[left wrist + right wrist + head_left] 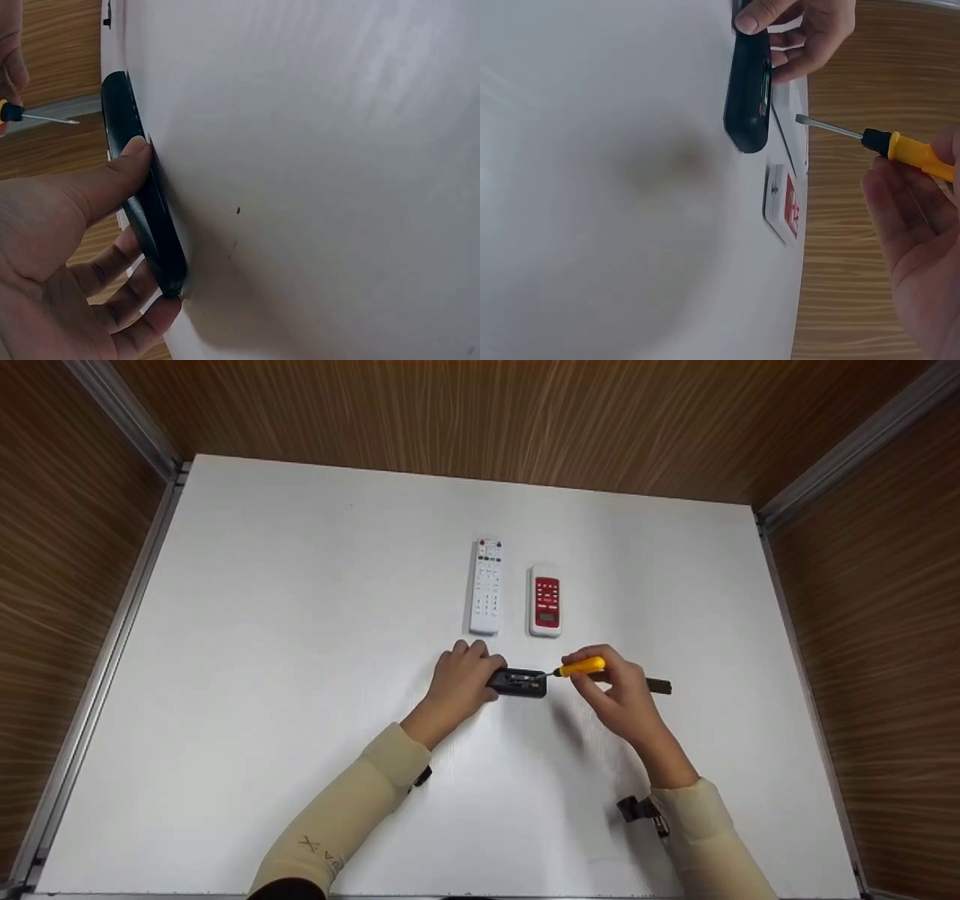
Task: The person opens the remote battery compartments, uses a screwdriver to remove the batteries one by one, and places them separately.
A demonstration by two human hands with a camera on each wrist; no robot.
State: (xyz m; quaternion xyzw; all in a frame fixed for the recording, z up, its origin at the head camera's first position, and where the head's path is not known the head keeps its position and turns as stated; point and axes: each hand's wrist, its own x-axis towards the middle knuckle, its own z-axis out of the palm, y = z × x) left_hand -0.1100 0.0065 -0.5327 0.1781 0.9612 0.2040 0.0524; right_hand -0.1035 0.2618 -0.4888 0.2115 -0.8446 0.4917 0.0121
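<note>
head view: left hand (463, 681) grips the black remote (517, 682), fingers and thumb round its body, near the middle of the white table (262, 622); battery bay (526, 681) faces up, uncovered. right hand (626, 701) pinches the yellow screwdriver (583, 667) by its handle; right wrist view shows the tip apart from the black remote. dark strip (659, 685) sits partly behind the right hand. farther off lie a white remote (487, 589) and a red-and-white remote (546, 600).

Wood-grain panels (465, 420) round a table (262, 585) mark a booth.
</note>
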